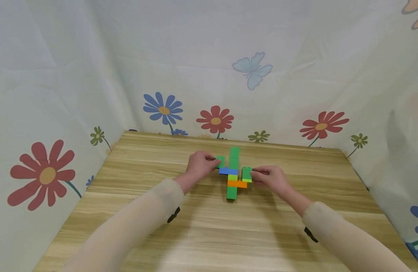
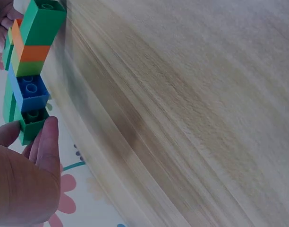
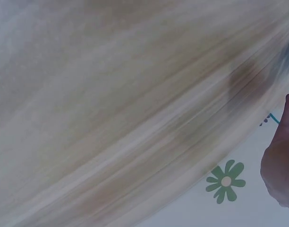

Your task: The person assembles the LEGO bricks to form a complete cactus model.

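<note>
A built piece of toy building bricks spans the space between both hands. Its long middle row has green bricks [image 1: 234, 158], a lime brick [image 1: 232, 177] and a green end brick [image 1: 231, 193]. A blue brick [image 1: 228, 171] juts left and an orange brick [image 1: 237, 184] juts right. My left hand [image 1: 200, 166] pinches the green brick [image 1: 220, 161] on the blue arm between thumb and fingers. On the other side, my right hand [image 1: 271, 178] grips the green brick [image 1: 246, 173] above the orange arm. Hollow brick undersides show in the left wrist view, near the left hand [image 2: 29, 175].
The wood-grain table [image 1: 209, 234] extends under both forearms. A pale cloth [image 1: 181, 60] printed with flowers and a butterfly hangs behind its far edge and along the sides. Dark bands [image 1: 174, 214] show at the sleeve cuffs.
</note>
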`<state>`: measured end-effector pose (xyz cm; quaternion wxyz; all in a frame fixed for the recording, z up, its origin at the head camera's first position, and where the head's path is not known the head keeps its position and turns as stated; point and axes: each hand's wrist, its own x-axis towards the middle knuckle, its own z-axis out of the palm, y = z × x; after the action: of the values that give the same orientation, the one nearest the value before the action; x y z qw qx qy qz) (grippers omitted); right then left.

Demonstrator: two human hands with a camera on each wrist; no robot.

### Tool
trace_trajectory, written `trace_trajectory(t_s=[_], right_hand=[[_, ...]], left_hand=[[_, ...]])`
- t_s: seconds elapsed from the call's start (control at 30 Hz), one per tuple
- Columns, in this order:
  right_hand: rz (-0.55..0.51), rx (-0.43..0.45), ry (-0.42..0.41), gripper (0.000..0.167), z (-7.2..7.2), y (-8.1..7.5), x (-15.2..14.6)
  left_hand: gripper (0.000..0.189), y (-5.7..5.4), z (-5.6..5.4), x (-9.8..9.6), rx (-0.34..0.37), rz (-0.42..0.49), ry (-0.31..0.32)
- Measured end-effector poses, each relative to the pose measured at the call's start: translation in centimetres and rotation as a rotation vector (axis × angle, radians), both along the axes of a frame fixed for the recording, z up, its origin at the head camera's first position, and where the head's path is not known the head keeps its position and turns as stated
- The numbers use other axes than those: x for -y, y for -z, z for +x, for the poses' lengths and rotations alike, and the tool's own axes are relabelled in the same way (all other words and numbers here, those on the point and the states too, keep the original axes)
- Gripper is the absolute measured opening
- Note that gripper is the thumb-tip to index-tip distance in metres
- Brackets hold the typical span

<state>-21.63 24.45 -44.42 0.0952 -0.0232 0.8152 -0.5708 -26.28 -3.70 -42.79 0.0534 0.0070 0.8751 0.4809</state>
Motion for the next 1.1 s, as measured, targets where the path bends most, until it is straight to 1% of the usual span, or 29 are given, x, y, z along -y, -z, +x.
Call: trace_trajectory(t_s=[0.17,0.3,0.43,0.63,0.7,0.8,0.93,1.1], right_hand=[[0.016,0.014,-0.032,0.043,-1.0,0.3,0.2],[0.037,0.027,-0.051,0.041,-1.6,0.5,0.2],[0.046,0.039,-0.07,0.04,-2.0,0.6,0.3],[0.077,0.064,-0.093,0.038,-2.5,0.8,0.5],[0.092,0.072,-0.099,0.036,-2.7,1.0,0.5],[0.128,0.06,-0.122,0.035,-3.1,1.1,0.3],[0.173,0.044,-0.139,0.034,-3.4,1.2,0.3],[0.194,0.042,-0.138,0.033,-3.6,1.1,0.2]], left_hand=[[0.022,0.3,-0.5,-0.1,0.039,-0.078,-0.008],[0.022,0.7,-0.8,-0.1,0.046,-0.103,-0.009],[0.022,1.0,-1.1,0.1,0.061,-0.115,-0.004],[0.02,1.4,-1.4,0.1,0.118,-0.119,-0.001],[0.02,1.5,-1.5,0.2,0.122,-0.114,0.005],[0.02,1.6,-1.6,0.2,0.119,-0.118,0.011],[0.02,1.5,-1.6,0.1,0.119,-0.131,0.016],[0.019,1.3,-1.6,-0.1,0.125,-0.151,0.027]])
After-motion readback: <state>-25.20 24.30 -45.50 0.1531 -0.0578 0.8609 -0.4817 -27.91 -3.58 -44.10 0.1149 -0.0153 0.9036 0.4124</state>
